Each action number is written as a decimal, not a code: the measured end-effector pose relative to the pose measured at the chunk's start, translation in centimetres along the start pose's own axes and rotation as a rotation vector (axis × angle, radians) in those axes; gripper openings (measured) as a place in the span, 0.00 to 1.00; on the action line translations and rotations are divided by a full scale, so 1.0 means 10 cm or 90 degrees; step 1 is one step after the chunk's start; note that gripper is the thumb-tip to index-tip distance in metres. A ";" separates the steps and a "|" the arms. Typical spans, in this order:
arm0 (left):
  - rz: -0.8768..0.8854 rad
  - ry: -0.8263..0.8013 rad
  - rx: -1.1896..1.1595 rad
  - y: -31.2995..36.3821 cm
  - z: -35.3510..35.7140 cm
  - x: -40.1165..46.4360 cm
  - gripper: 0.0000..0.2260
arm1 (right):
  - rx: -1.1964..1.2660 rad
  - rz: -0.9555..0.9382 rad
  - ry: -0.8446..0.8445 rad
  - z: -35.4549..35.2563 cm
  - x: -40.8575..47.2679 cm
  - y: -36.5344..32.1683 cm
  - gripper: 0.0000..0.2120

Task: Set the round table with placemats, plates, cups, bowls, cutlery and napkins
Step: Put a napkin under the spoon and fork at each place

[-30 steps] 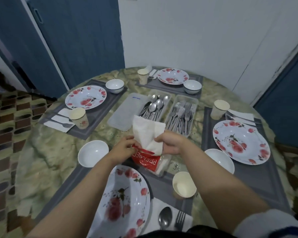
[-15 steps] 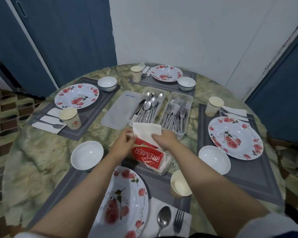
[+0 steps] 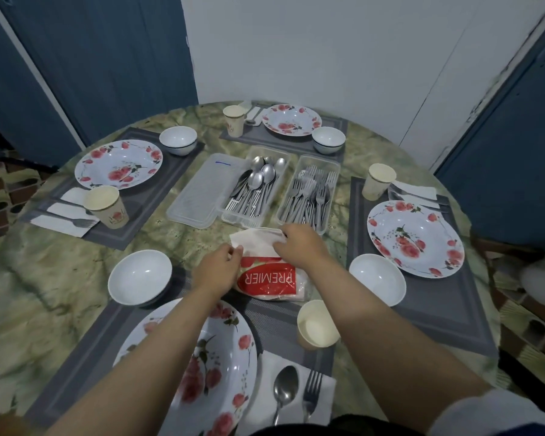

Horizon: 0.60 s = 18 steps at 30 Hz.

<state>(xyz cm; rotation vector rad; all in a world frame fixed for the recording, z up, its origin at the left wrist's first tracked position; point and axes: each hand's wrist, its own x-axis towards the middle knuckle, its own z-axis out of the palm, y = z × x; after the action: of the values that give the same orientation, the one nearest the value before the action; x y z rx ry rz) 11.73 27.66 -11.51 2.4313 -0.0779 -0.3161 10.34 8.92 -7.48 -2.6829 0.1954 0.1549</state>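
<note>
Marbled green, your round table (image 3: 54, 278) carries four grey placemats. Nearest you, a spoon (image 3: 285, 388) and fork (image 3: 311, 391) lie on a napkin beside the flowered plate (image 3: 221, 366). Beyond, your left hand (image 3: 216, 269) and right hand (image 3: 302, 245) each pinch the white napkin (image 3: 255, 242) over the red packet (image 3: 268, 281). Farther off stand the cutlery trays (image 3: 312, 190).
</note>
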 end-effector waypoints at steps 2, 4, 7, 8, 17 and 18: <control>-0.008 0.026 0.017 0.02 0.02 0.03 0.13 | -0.019 0.031 -0.008 0.02 0.00 0.07 0.14; 0.005 0.035 0.010 0.06 0.05 0.06 0.20 | -0.031 0.063 0.011 0.04 -0.03 0.12 0.13; 0.022 0.029 0.024 0.12 0.07 0.16 0.29 | -0.167 0.025 0.053 0.03 -0.06 0.17 0.09; 0.005 0.006 -0.012 0.13 0.07 0.21 0.29 | -0.203 0.013 0.055 0.02 -0.08 0.18 0.09; 0.054 0.027 -0.096 0.18 0.09 0.24 0.13 | -0.081 0.030 0.043 -0.01 -0.09 0.23 0.21; 0.068 0.038 -0.089 0.18 0.09 0.22 0.09 | -0.076 0.029 0.064 -0.01 -0.10 0.23 0.19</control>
<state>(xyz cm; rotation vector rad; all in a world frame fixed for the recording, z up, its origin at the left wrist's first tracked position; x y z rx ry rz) 13.65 25.43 -11.44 2.2866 -0.1528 -0.1942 9.05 6.94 -8.17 -2.8093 0.2864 0.0477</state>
